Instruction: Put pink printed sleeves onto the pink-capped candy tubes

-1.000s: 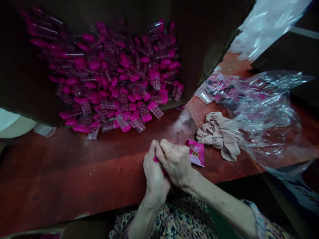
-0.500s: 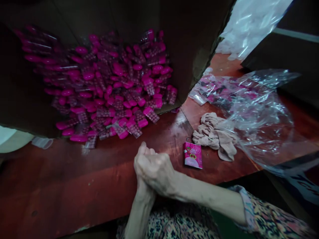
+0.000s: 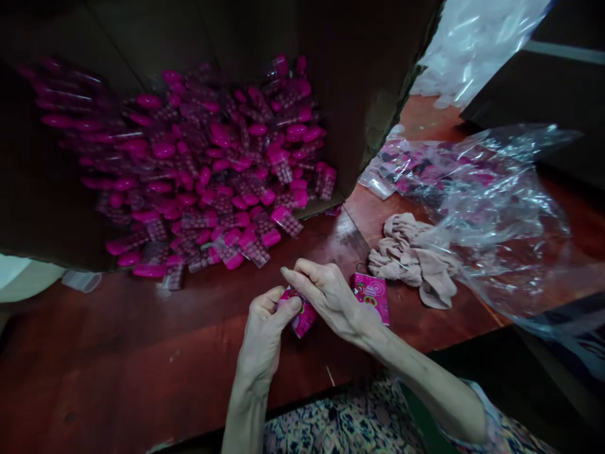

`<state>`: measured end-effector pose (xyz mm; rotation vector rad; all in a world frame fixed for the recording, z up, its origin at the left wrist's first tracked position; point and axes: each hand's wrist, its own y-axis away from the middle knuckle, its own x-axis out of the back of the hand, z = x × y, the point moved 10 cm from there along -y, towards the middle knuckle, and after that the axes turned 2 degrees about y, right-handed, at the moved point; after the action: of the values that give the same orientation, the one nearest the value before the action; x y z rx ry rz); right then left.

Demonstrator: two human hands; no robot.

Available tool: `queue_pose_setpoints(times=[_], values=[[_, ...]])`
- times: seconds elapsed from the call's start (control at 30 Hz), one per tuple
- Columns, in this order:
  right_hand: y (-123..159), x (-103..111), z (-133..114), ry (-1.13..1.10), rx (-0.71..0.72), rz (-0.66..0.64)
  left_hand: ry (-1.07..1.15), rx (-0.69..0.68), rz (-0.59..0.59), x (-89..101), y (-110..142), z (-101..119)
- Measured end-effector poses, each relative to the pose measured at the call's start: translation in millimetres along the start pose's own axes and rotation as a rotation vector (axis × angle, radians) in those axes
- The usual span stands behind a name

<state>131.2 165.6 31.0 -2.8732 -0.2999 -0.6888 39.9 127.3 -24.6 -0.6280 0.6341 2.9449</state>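
My left hand [image 3: 262, 331] pinches a small pink printed packet [image 3: 305, 320] between thumb and fingers, just above the red tabletop. Closed at the packet's upper edge, my right hand [image 3: 331, 293] has its thumb and fingertips bent together there, partly covering it. A second pink printed packet [image 3: 378, 299] lies on the table just beyond my right wrist. Ahead of both hands is a heap of clear tubes with bright pink caps [image 3: 222, 189], which hold small round pieces.
The heap spills from a large cardboard box [image 3: 373, 120]. To the right are a crumpled beige cloth [image 3: 411, 252] and a clear plastic bag [image 3: 510, 208] around pink pieces. A clear cup-like piece [image 3: 81, 280] lies at left. White pieces in plastic [image 3: 472, 50] sit at the back right.
My hands were clasped together; now they are apart, with a pink packet visible between them. My right hand has moved to the right, near the second packet.
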Motion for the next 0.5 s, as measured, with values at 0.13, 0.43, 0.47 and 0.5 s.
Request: queue_pose_setpoints(times=[0.13,0.43,0.47,0.5], values=[[3,8,19,-0.234,-0.110,0.158,0.077,-0.017,0.132,5.9,1,0],[12,-18,-24,0.180,0.203,0.130,-0.103,-0.226,0.314,25.1,17,3],[9,-20,-21,0.192,0.198,0.123,-0.109,-0.225,0.332,25.1,20,1],[4,-19,-14,0.187,0.173,0.125,-0.099,-0.218,0.337,23.5,22,0]])
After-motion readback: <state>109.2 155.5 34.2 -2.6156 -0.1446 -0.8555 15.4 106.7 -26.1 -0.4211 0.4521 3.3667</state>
